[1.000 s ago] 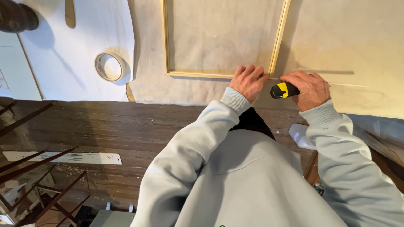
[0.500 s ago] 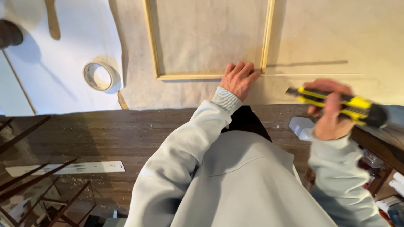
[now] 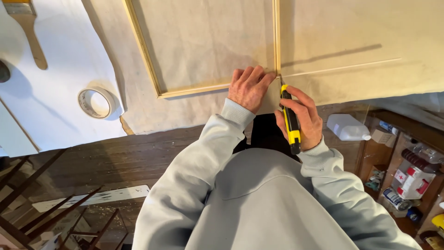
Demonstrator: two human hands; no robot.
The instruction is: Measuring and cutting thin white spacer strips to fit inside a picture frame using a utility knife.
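1. Head view: left hand (image 3: pixel 249 87) lies flat, fingers spread, pressing the beige canvas (image 3: pixel 208 41) down just inside the wooden frame (image 3: pixel 276 37) corner.
2. Right hand (image 3: pixel 299 118) is wrapped tight around a yellow-and-black utility knife (image 3: pixel 290 121), touching distance from the left.
3. The knife's long axis runs away from the body, tip up at the frame's corner, in line with the right-hand bar.
4. The right hand is nearer the cut line; a tape roll (image 3: pixel 96 102) sits well apart, left.

White-red boxes (image 3: pixel 411 180), cans (image 3: pixel 393 198), lower right shelf.
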